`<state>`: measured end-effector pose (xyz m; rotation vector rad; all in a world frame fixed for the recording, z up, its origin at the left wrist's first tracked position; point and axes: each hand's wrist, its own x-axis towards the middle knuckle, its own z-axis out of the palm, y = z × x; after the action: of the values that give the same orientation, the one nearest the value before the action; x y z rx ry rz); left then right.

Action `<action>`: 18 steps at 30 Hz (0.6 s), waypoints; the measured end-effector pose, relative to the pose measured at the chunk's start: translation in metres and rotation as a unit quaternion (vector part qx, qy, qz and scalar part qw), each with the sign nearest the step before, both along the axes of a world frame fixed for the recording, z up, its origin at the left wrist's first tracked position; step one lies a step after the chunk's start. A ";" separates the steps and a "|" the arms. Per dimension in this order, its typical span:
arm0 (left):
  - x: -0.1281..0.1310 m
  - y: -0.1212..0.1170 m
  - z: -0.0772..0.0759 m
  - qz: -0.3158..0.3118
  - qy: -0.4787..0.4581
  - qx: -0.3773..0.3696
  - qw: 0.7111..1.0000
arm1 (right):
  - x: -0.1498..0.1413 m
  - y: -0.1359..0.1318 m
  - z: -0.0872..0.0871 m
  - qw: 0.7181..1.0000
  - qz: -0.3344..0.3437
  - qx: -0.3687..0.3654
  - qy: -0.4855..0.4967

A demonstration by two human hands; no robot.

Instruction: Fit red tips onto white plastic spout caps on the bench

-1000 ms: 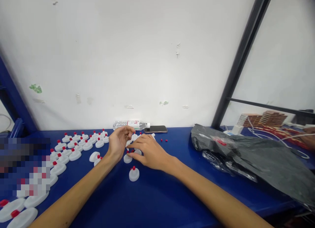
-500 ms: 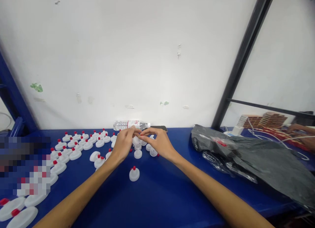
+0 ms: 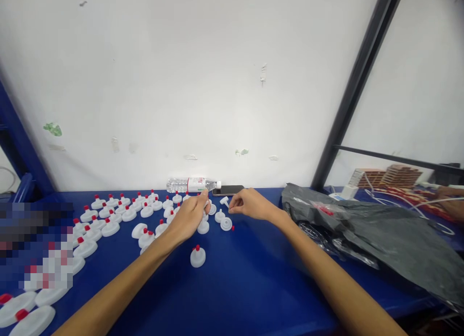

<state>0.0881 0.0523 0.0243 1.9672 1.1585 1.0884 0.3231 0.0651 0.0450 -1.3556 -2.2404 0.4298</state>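
Note:
My left hand (image 3: 191, 214) is closed in a pinch over a small group of white caps without red tips; what its fingers hold is hidden. One plain white cap (image 3: 203, 226) lies just below those fingers. To the right, my right hand (image 3: 249, 203) has its fingertips pressed together close to the blue table, with any small thing between them too hidden to name. Beside it lie a tipped white cap (image 3: 224, 201), an upturned white cap (image 3: 226, 224) and a loose red tip (image 3: 233, 228). Nearer me stands a white cap with a red tip (image 3: 197, 257).
Several red-tipped white caps (image 3: 109, 227) cover the left of the blue table (image 3: 232, 287). A water bottle (image 3: 195, 184) and a phone (image 3: 228, 190) lie by the wall. Grey plastic bag (image 3: 362, 229), with red pieces, is at right. Another person's hand (image 3: 449, 193) shows far right.
My hands, together before, have moved apart. The right hand has gone right and down toward the table, uncovering the phone and some white caps; the left hand has shifted slightly right and lower.

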 end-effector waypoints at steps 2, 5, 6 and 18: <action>0.000 -0.003 0.000 -0.021 0.002 0.011 1.000 | -0.001 -0.002 0.000 1.000 -0.004 0.012 -0.017; -0.002 -0.005 0.002 -0.039 0.001 0.034 0.999 | -0.012 -0.013 0.008 0.998 -0.010 0.060 -0.015; -0.002 -0.005 0.003 -0.035 0.001 0.040 0.999 | -0.017 -0.019 0.012 0.997 -0.001 0.075 -0.012; 0.001 0.006 0.000 -0.006 0.017 0.048 0.999 | -0.013 -0.015 0.008 0.987 -0.016 0.077 -0.141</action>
<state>0.0889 0.0588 0.0239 2.0694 1.1301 1.1282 0.3099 0.0501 0.0527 -1.4430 -2.4131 0.0526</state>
